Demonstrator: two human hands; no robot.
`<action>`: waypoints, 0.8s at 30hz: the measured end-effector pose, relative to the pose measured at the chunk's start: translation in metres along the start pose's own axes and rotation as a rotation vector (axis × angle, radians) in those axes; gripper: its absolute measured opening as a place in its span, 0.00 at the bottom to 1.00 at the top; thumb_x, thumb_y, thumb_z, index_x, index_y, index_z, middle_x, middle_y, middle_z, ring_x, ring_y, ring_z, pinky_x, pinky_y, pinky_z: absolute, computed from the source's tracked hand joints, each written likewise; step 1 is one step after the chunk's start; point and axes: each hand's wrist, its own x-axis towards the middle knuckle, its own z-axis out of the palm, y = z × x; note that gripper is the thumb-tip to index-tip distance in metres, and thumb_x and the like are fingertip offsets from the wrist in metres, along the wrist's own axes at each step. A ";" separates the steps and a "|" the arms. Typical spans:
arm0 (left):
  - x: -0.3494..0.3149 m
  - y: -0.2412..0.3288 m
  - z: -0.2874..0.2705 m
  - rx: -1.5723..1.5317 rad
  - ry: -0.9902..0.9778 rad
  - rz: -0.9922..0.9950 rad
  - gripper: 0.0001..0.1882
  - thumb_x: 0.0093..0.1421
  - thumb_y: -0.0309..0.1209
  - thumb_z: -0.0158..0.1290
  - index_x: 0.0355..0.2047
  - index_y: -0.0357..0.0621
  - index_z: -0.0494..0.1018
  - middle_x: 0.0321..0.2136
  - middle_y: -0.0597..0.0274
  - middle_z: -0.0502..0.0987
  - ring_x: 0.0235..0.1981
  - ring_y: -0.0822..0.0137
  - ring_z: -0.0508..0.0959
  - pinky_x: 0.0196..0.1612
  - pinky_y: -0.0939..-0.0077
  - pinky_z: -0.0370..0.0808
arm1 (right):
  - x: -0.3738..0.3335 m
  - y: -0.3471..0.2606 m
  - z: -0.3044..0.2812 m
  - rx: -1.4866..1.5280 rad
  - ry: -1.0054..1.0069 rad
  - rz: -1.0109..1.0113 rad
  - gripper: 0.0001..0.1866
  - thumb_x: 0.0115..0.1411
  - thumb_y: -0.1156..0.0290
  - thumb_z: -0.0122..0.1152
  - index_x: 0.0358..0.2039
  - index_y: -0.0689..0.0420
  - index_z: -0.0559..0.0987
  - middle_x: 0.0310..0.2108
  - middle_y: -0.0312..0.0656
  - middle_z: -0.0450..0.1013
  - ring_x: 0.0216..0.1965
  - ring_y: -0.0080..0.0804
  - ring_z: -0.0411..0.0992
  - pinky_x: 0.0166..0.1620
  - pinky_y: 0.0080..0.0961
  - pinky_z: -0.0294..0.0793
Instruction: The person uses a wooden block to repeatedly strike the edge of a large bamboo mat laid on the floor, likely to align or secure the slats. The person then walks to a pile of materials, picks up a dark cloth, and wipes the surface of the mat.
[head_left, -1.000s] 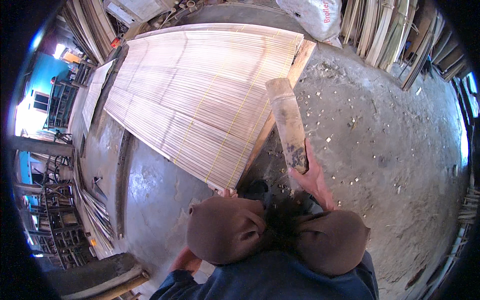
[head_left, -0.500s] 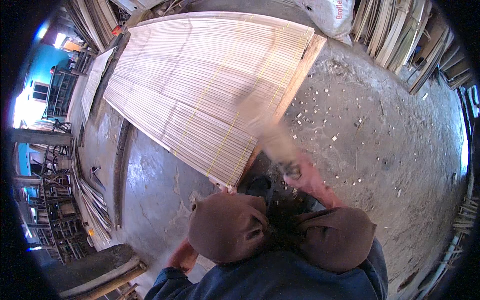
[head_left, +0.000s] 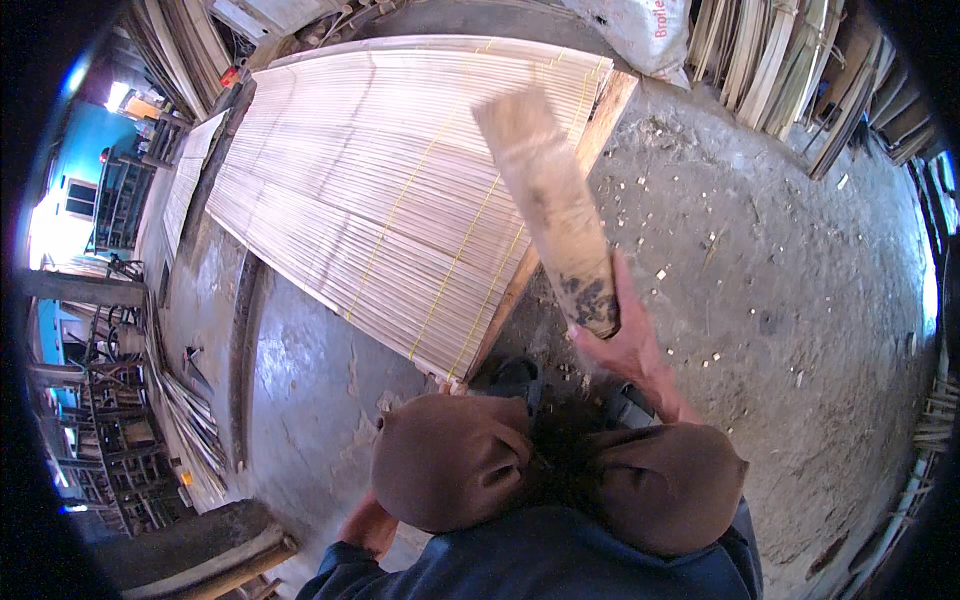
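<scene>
A large mat of thin pale slats (head_left: 330, 170), crossed by several yellow strings, stretches out in front of me. My right hand (head_left: 630, 345) is closed round the near end of a thick wooden block (head_left: 550, 195), worn and dark-stained near the grip. The block is tilted, and its far end hangs over the mat's right part. Only the fingers of my left hand (head_left: 448, 385) show at the mat's near corner, curled at its edge; my left knee hides the rest. Along the mat's right side runs a wooden board (head_left: 610, 105).
Small wood chips (head_left: 661, 274) lie scattered over the concrete floor (head_left: 780, 310) to the right. Bundles of split strips (head_left: 760, 60) and a white sack (head_left: 645, 35) stand at the far right. A dark beam (head_left: 243, 350) lies on the left, near wooden racks (head_left: 105, 420).
The wooden block in my right hand was blurred and lower over the mat's right edge; now it is raised and clearer. My left hand stays at the near corner.
</scene>
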 end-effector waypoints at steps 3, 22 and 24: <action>-0.007 0.006 -0.004 -0.008 -0.008 0.001 0.19 0.59 0.39 0.51 0.50 0.52 0.71 0.44 0.55 0.75 0.40 0.50 0.76 0.46 0.54 0.73 | 0.006 -0.020 -0.005 0.201 0.122 -0.173 0.57 0.44 0.63 0.73 0.68 0.62 0.47 0.56 0.57 0.66 0.59 0.48 0.65 0.59 0.38 0.65; 0.031 0.022 -0.053 0.166 0.167 -0.094 0.19 0.58 0.40 0.51 0.50 0.53 0.70 0.42 0.55 0.75 0.37 0.49 0.77 0.45 0.55 0.74 | -0.054 0.092 -0.031 -0.350 0.079 0.174 0.52 0.45 0.62 0.70 0.68 0.47 0.52 0.49 0.57 0.71 0.48 0.56 0.73 0.49 0.44 0.74; 0.043 0.003 -0.048 0.270 0.200 -0.155 0.19 0.58 0.40 0.51 0.50 0.53 0.70 0.42 0.55 0.75 0.37 0.49 0.77 0.45 0.55 0.74 | -0.059 0.099 -0.051 -0.411 0.157 0.215 0.52 0.45 0.63 0.70 0.68 0.47 0.52 0.50 0.57 0.71 0.49 0.56 0.72 0.50 0.44 0.73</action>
